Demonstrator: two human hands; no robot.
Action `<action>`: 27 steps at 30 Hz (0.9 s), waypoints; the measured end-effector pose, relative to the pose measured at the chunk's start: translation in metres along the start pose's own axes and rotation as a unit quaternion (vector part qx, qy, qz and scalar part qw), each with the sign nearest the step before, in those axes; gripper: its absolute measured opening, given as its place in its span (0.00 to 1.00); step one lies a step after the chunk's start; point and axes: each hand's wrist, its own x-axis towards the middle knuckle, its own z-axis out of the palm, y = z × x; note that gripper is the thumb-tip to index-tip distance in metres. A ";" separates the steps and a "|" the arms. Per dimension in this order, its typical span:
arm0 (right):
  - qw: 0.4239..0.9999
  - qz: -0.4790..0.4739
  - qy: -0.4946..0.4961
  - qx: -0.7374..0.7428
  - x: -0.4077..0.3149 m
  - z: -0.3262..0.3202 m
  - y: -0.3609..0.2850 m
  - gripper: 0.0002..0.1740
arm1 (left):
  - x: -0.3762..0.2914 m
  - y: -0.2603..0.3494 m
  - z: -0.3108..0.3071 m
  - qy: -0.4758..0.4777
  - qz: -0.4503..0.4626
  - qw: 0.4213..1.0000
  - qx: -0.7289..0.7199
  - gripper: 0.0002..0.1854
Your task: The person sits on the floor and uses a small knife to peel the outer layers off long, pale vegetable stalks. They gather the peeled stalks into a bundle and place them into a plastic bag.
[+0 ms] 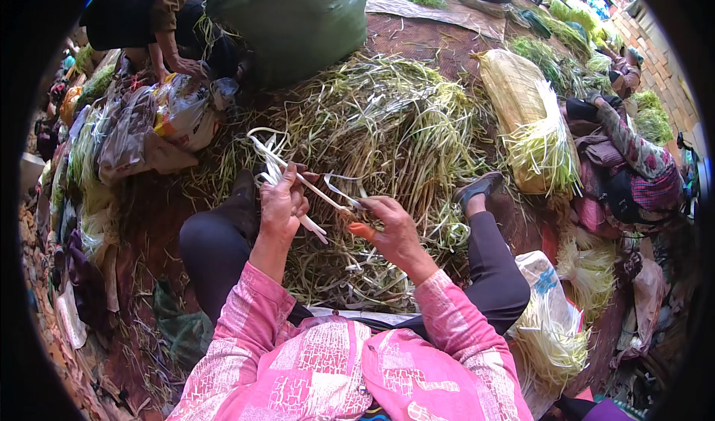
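Several white leafy stalks (272, 161) are pinched in my left hand (282, 200), their ends showing above and below the fingers. One longer pale stalk (318, 191) slants from that hand down towards my right hand (391, 228), ending in brownish roots by its fingertips. Between the fingers of my right hand is a thin white strip (342, 191) of leaf or peel. An orange cover (362, 231) wraps the right thumb. Under and beyond both hands spreads a large heap of green and yellowish stalks (385, 130), between my bent knees.
A big green sack (290, 24) stands beyond the heap, beside a crouching person (179, 35). To the right, pale stalks (539, 147) lie on a tan sack (511, 85), near another seated person (637, 141). A pale bundle (550, 343) lies by a plastic bag (539, 270) at lower right.
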 end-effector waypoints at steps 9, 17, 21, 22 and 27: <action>0.998 0.025 -0.026 0.056 0.005 0.026 -0.001 0.11 | -0.018 -0.015 0.015 -0.070 -0.091 0.993 -0.028 0.16; 0.927 0.203 -0.177 0.261 -0.013 0.014 0.000 0.10 | -0.025 -0.022 0.028 -0.079 -0.108 0.991 -0.018 0.16; 0.919 0.235 -0.202 0.243 -0.024 0.008 0.005 0.11 | -0.032 -0.024 0.029 -0.069 -0.096 0.993 -0.008 0.15; 0.919 0.218 -0.163 0.284 -0.026 0.007 0.001 0.12 | -0.032 -0.023 0.030 -0.060 -0.092 0.994 -0.002 0.15; 0.920 0.274 -0.218 0.178 -0.045 -0.026 0.009 0.08 | -0.025 -0.019 0.027 -0.047 -0.078 0.996 -0.007 0.15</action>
